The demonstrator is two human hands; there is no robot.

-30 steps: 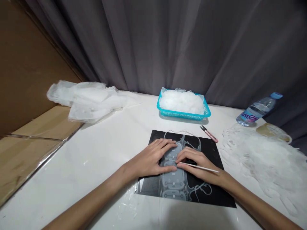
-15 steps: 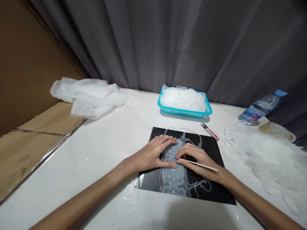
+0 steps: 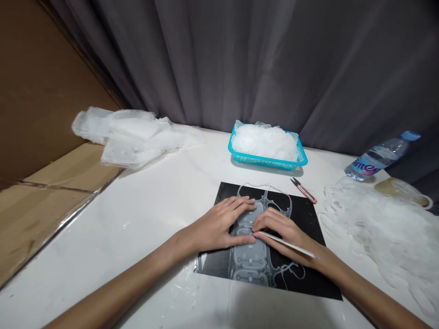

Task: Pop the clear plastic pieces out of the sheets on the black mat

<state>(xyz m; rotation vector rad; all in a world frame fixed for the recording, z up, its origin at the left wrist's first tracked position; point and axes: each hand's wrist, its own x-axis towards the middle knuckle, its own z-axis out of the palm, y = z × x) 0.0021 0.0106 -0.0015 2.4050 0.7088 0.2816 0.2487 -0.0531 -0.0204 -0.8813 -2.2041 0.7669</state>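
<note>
A translucent moulded silicone-like sheet with rounded rectangular sections and thin looping strands lies on a black mat. My left hand rests on the sheet's left side, fingers and thumb spread apart, holding nothing. Pinched in my right hand is a slim white pen-like tool. Its tip end is at the middle of the sheet, close to my left thumb; my fingers hide the tip itself. Beyond the mat's upper right edge lie pink-handled thread snips.
A blue basket heaped with whitish translucent pieces stands at the back. On the right are a water bottle, a tape roll and a pile of translucent scraps. Clear plastic bags lie back left, near cardboard.
The view has shifted slightly, so the basket and bottle appear a little further right. The tool's rear end looks slightly lower. Both hands stay at nearly the same place on the sheet.
</note>
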